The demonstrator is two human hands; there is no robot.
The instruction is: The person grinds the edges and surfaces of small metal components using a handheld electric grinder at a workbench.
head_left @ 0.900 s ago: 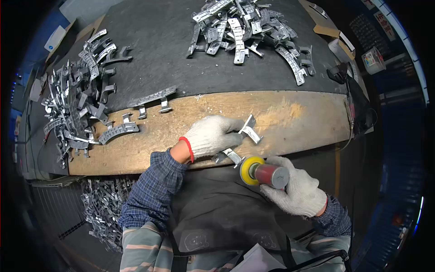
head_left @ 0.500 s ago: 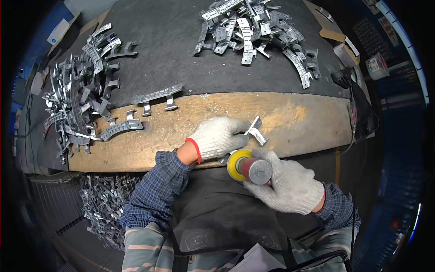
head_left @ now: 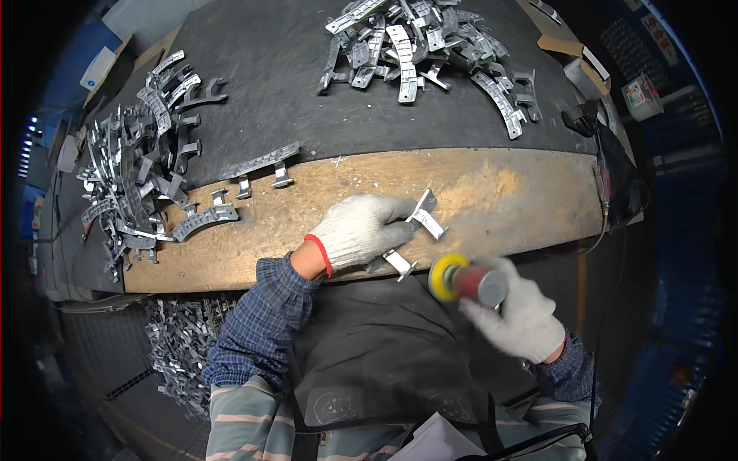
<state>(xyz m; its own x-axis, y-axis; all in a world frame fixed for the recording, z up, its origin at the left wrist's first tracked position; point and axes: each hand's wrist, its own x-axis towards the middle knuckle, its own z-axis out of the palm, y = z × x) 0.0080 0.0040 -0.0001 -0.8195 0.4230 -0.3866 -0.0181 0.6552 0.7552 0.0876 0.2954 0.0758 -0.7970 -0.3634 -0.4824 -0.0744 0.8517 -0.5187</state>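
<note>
My left hand (head_left: 363, 232), in a white knitted glove with a red cuff, is closed over a silver metal bracket (head_left: 427, 221) on the wooden board. The bracket's two flanged legs stick out past my fingers, one toward the right and one toward the board's front edge; the glove hides its middle. My right hand (head_left: 520, 313), gloved too, grips a small rotary sander (head_left: 481, 285) with a red-and-grey body and a yellow disc (head_left: 440, 278). The sander hangs beyond the board's front edge, apart from the bracket. Disc and glove are slightly blurred.
Metal brackets lie heaped at the left (head_left: 138, 165) and far back (head_left: 419, 46). Two loose brackets (head_left: 261, 161) (head_left: 206, 221) rest near the board's left part. A wire basket of small metal parts (head_left: 184, 346) stands below left. A black bag-like object (head_left: 619, 177) and cable sit at right.
My right hand has drawn the sander away to the right, off the bracket's near leg, which now shows. My left hand still holds the bracket, slightly shifted left.
</note>
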